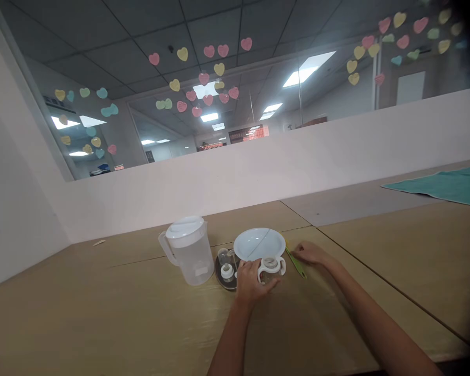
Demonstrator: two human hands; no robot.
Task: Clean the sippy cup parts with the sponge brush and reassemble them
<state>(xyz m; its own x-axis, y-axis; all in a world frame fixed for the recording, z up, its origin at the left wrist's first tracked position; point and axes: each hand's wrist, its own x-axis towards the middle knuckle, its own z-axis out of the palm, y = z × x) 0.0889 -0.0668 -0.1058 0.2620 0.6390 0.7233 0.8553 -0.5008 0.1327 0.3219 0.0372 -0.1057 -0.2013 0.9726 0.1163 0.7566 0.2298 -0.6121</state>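
My left hand (251, 281) is wrapped round a clear baby bottle (272, 275) with a white two-handled collar. The bottle is uncapped, its open mouth facing up, just in front of a white bowl (259, 244). To the right, the curled fingers of my right hand (309, 253) meet a slim green-handled tool (298, 267) lying on the table beside the bowl. Its far end is hard to make out. Left of the bottle, a dark round tray (230, 285) carries a white bottle ring with a teat (226, 271) and a clear cap (223, 256).
A lidded clear plastic pitcher (194, 256) stands left of the tray. A teal cloth (450, 185) lies at the far right of the wooden table (121, 313). Behind the table runs a low white wall (172, 183) under a window with heart-shaped stickers.
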